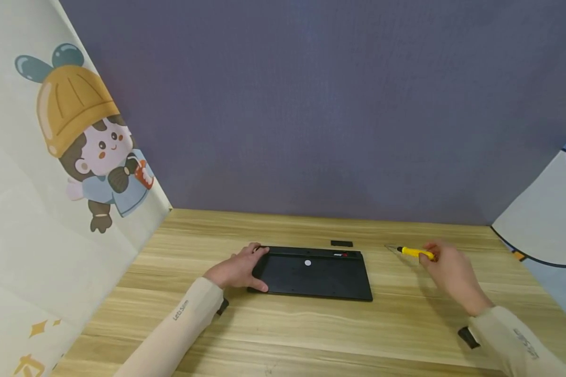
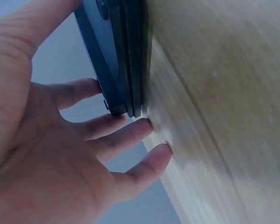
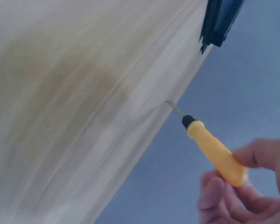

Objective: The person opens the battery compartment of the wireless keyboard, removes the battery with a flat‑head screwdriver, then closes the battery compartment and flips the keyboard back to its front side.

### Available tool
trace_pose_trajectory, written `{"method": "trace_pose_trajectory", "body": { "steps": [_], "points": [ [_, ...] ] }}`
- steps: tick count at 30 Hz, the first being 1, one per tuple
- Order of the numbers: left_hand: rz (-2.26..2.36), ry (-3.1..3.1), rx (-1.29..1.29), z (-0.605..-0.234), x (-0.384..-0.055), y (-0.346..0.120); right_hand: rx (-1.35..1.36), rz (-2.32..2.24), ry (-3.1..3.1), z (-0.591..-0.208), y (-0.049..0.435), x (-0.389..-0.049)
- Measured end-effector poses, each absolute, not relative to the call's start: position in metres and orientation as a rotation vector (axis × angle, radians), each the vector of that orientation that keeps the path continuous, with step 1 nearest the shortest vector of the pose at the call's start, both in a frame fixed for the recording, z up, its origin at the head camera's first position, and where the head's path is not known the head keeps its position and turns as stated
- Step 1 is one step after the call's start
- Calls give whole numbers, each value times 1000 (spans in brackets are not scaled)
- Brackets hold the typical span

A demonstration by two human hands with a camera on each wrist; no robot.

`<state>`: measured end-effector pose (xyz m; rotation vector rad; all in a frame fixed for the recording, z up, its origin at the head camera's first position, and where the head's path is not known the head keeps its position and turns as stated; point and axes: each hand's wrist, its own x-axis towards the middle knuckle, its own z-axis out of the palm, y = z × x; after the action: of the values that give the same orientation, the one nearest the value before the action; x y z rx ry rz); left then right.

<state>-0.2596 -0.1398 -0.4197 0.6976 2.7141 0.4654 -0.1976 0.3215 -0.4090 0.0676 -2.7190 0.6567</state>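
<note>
A black keyboard [image 1: 330,280] lies face down on the wooden table, a round white sticker near its middle. My left hand [image 1: 240,267] grips its left end, thumb at the near edge and fingers at the far edge. In a slot near the keyboard's far right corner shows a small red-and-white piece [image 1: 341,255]. Off to the right, my right hand [image 1: 453,269] holds the yellow handle of a small screwdriver [image 3: 217,151] between thumb and fingers. Its thin metal shaft points left, the tip close over the table and apart from the keyboard.
Behind the keyboard lies a small black rectangular cover [image 1: 341,243]. A grey-purple panel [image 1: 311,115] rises at the table's [image 1: 287,335] back edge. Printed light walls [image 1: 19,220] stand at both sides.
</note>
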Motion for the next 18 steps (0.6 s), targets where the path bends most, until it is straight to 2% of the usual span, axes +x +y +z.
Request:
{"method": "trace_pose_trajectory", "body": {
  "steps": [18],
  "points": [
    [450, 2720, 722, -420, -261, -140, 265, 672, -2362, -394, 296, -212]
  ]
}}
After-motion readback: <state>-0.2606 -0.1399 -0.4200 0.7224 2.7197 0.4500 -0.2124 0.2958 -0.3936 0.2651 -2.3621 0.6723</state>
